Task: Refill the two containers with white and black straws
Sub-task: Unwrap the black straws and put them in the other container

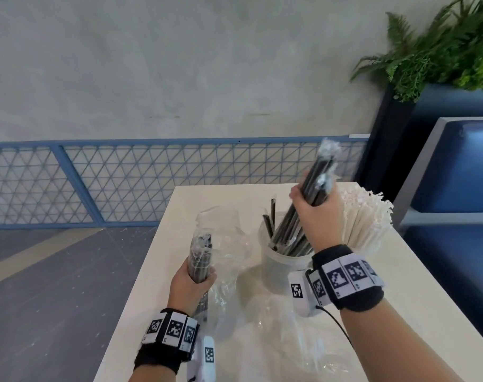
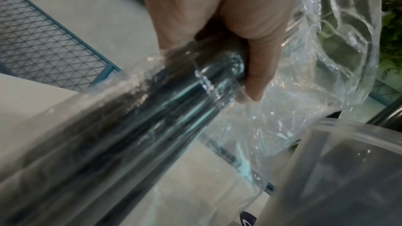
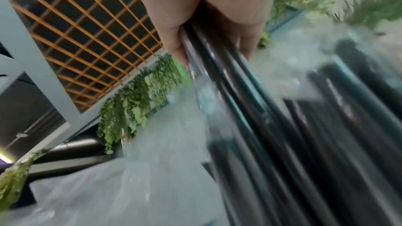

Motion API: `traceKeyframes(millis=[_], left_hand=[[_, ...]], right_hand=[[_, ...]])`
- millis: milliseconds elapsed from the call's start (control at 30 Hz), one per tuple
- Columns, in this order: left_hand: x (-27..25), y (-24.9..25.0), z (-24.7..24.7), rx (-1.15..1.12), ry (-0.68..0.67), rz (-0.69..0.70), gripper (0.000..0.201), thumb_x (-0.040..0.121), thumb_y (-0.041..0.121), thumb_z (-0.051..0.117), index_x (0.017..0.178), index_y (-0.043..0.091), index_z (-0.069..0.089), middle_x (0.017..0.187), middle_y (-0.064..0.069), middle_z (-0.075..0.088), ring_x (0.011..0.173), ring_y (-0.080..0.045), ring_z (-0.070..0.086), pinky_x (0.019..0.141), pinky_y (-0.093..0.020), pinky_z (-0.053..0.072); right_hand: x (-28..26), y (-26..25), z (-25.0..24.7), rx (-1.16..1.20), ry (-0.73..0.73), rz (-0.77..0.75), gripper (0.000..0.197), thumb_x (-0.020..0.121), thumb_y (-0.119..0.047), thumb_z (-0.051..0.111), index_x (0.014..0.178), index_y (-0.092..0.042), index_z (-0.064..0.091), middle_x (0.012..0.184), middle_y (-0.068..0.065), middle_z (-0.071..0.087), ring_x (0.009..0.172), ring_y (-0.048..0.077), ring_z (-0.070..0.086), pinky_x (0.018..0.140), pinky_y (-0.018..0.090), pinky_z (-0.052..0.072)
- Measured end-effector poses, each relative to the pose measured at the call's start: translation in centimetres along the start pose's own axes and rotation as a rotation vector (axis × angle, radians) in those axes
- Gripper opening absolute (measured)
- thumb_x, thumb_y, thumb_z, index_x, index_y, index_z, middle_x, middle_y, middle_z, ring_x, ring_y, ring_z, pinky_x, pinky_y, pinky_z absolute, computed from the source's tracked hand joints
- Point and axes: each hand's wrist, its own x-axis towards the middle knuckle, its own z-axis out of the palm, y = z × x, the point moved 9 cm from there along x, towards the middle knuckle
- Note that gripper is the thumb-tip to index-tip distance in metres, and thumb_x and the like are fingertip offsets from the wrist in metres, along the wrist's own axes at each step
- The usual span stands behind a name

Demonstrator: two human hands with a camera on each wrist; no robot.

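Observation:
My right hand (image 1: 313, 205) grips a bundle of wrapped black straws (image 1: 319, 177), their lower ends standing in a translucent container (image 1: 279, 267) that holds a few more black straws. Behind that hand a dense bunch of white straws (image 1: 364, 216) fans upward; its container is hidden. My left hand (image 1: 193, 279) holds a clear plastic bag of black straws (image 1: 200, 255) upright at the table's left edge. In the left wrist view the fingers (image 2: 259, 57) curl round the bagged straws (image 2: 139, 119). In the right wrist view the fingers (image 3: 217, 15) clamp the black straws (image 3: 250, 106).
The white table (image 1: 416, 312) carries loose clear plastic wrap (image 1: 287, 334) in front of the container. A blue mesh railing (image 1: 152, 183) runs behind, a blue bench (image 1: 455, 172) stands at the right, and a fern planter (image 1: 441, 51) fills the far right corner.

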Motion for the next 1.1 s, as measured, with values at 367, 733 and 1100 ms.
traceKeyframes(millis=[367, 733, 1100], left_hand=[[-0.3, -0.6, -0.6, -0.04, 0.001, -0.03, 0.03, 0.07, 0.002, 0.076, 0.081, 0.023, 0.058, 0.081, 0.002, 0.068, 0.077, -0.013, 0.064, 0.071, -0.025, 0.049], [-0.1, -0.6, -0.3, 0.013, 0.001, -0.009, 0.029, 0.069, 0.003, 0.076, 0.08, 0.024, 0.059, 0.079, 0.007, 0.069, 0.073, -0.005, 0.064, 0.066, -0.019, 0.049], [0.3, -1.1, 0.0, 0.002, -0.008, -0.02, 0.028, 0.068, 0.004, 0.077, 0.082, 0.022, 0.06, 0.081, 0.001, 0.07, 0.077, -0.017, 0.065, 0.076, -0.03, 0.05]], right_hand=[[-0.4, 4.7, 0.5, -0.252, -0.004, 0.054, 0.076, 0.073, -0.015, 0.074, 0.135, -0.026, 0.032, 0.112, -0.004, 0.056, 0.102, 0.015, 0.052, 0.091, 0.031, 0.043], [-2.3, 6.9, -0.3, -0.393, 0.024, -0.057, 0.064, 0.074, -0.023, 0.075, 0.126, -0.009, 0.041, 0.129, 0.01, 0.046, 0.121, 0.023, 0.044, 0.104, 0.027, 0.037], [-4.0, 7.4, 2.9, -0.293, -0.205, 0.015, 0.129, 0.06, -0.035, 0.085, 0.147, -0.015, -0.008, 0.157, 0.01, 0.007, 0.146, 0.022, 0.009, 0.119, 0.041, 0.018]])
